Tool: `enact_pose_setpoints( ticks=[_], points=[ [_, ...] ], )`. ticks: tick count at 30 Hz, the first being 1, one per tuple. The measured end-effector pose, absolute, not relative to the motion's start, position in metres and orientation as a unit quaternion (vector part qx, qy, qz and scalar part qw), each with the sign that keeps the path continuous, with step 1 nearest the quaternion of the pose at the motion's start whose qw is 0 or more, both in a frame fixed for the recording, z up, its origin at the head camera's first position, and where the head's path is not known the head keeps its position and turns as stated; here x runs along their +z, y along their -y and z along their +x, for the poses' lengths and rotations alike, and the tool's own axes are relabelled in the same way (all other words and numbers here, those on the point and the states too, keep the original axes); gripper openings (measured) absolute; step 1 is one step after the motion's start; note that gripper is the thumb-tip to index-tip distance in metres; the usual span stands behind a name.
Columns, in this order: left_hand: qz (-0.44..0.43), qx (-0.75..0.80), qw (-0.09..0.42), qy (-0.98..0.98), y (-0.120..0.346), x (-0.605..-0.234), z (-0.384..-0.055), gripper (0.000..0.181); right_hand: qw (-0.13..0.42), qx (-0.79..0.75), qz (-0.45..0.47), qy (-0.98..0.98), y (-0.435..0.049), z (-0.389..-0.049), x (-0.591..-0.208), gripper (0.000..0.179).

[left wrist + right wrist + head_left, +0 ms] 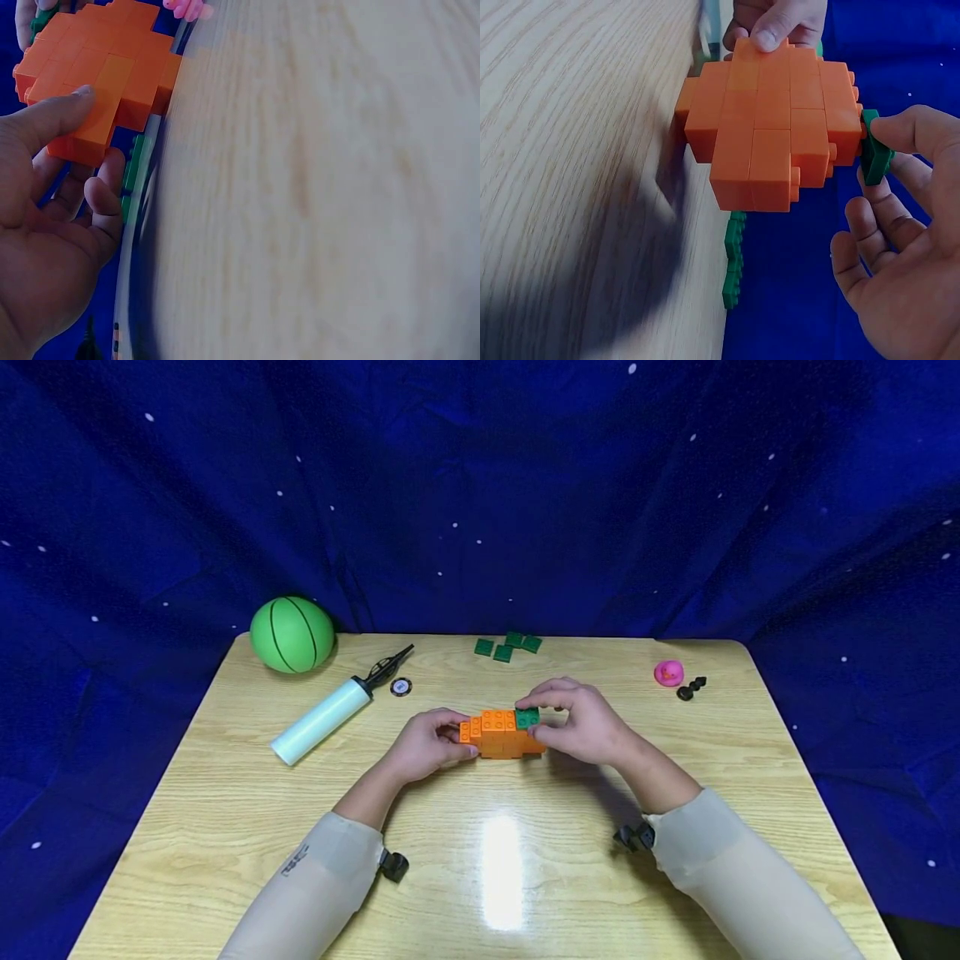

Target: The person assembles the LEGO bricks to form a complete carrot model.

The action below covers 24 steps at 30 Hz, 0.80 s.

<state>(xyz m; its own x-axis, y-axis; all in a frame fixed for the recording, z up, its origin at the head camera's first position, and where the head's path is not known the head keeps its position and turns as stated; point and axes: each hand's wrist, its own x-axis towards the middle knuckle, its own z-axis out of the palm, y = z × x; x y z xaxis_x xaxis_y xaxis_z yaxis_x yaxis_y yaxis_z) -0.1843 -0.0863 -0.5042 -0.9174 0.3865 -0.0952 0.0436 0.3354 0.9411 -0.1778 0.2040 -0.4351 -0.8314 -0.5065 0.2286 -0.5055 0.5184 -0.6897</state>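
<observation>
An assembly of orange building bricks, stepped along its edges, stands upright at the middle of the table. My left hand grips its left end, the thumb on the near face and fingers behind, as the left wrist view shows. My right hand pinches a thin green building plate between thumb and fingers. In the head view the green plate lies at the top right of the orange bricks, against their studs. Whether it is pressed fully down I cannot tell.
Several green plates lie near the table's back edge. Left of them are a green ball, a hand pump and a poker chip. At the right sit a pink rubber duck and a small black object.
</observation>
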Motion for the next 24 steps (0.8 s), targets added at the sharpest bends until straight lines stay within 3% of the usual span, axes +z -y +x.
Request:
enact_pose_setpoints(
  ticks=[24],
  points=[
    [0.133, 0.551, 0.152, -0.810, 0.0870, -0.5043, -0.1851, 0.045, 0.019, -0.415, -0.291, -0.862, -0.2087, -0.1807, -0.4394, 0.031]
  ],
)
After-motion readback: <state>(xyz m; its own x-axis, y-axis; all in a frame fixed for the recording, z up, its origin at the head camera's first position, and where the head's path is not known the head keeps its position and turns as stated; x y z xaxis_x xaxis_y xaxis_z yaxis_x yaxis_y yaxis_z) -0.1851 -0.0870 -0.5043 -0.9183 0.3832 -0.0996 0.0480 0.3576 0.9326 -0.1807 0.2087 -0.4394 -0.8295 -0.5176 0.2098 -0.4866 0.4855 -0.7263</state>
